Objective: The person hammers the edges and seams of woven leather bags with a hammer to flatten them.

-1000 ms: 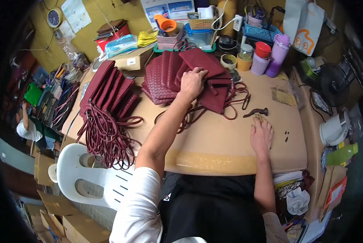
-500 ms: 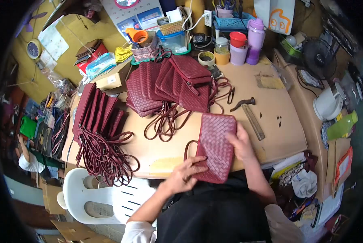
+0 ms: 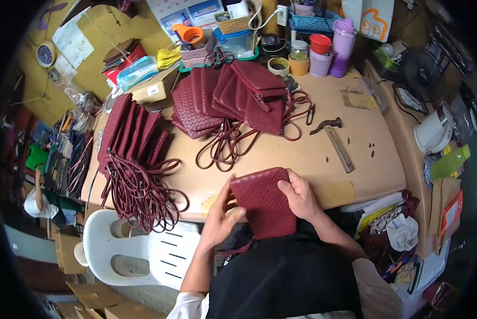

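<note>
A dark red woven pouch [image 3: 265, 204] is held over the table's front edge, close to the black apron. My right hand [image 3: 300, 198] grips its upper right corner, thumb on the front face. At its left side is my left hand [image 3: 221, 217], fingers behind the upper left edge and thumb lifted off the face. A strap hangs below the pouch's lower left. Beyond it lies a fanned pile of similar pouches [image 3: 222, 101] with looped straps. Another stack [image 3: 129, 130] stands at the left, its straps [image 3: 142, 194] in a tangle.
A hammer [image 3: 338, 146] lies on the table [image 3: 376, 170] to the right, near small dark bits. Cups, a purple bottle [image 3: 343, 48], tape and baskets line the back. A white chair [image 3: 164, 255] stands at front left. Another person [image 3: 39, 202] is at far left.
The pouch has turned, showing a darker face, and has moved slightly left and toward me. My left hand has shifted up to its left edge. The view has shifted slightly.
</note>
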A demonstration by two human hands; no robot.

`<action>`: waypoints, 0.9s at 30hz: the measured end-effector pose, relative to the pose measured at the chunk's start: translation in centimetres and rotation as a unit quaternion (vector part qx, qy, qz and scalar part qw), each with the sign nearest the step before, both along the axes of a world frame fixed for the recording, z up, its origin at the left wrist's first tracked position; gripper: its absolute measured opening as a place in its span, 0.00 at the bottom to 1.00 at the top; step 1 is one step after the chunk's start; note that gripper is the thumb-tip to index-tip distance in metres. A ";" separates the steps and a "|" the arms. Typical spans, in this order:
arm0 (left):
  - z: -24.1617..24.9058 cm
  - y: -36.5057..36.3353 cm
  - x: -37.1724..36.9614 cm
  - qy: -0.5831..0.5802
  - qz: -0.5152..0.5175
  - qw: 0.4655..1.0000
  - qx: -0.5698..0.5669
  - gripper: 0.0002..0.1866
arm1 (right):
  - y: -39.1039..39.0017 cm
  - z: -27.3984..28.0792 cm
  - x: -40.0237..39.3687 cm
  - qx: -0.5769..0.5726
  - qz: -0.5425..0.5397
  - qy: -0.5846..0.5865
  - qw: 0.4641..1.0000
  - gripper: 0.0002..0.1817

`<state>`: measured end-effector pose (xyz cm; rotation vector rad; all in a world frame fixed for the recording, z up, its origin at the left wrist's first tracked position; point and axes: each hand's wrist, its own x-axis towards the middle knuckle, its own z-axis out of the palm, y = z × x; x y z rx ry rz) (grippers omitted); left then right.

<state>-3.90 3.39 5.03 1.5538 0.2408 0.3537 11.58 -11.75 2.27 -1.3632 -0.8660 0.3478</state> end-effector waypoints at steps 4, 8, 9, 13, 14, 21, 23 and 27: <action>-2.5 -0.1 2.5 -0.017 0.060 0.996 -0.069 0.15 | 0.0 1.7 -0.5 -0.041 -0.019 -0.010 0.999 0.17; -1.8 -2.0 3.8 -0.040 0.016 0.994 -0.098 0.12 | -0.5 2.5 0.7 -0.080 -0.078 -0.055 0.992 0.25; -1.3 -2.1 4.3 -0.062 0.041 0.994 -0.079 0.11 | -0.6 2.6 0.8 -0.082 -0.080 -0.053 0.992 0.25; -2.8 -2.1 5.1 -0.105 0.103 0.988 -0.055 0.11 | -0.3 2.9 1.8 -0.174 -0.088 -0.123 0.973 0.23; -3.0 -2.0 5.5 -0.098 0.110 0.988 -0.049 0.11 | -0.3 2.9 2.3 -0.202 -0.079 -0.103 0.971 0.24; -4.0 1.2 7.5 -0.043 0.133 0.817 0.559 0.26 | -5.3 -2.0 12.4 -0.371 -0.452 -0.399 0.706 0.21; -6.8 0.7 7.7 0.044 -0.008 0.814 0.579 0.27 | -7.2 -4.8 14.5 -0.462 -0.387 -0.379 0.703 0.21; -6.0 0.2 7.8 0.054 0.015 0.824 0.564 0.27 | -7.3 -4.1 14.8 -0.447 -0.356 -0.225 0.789 0.20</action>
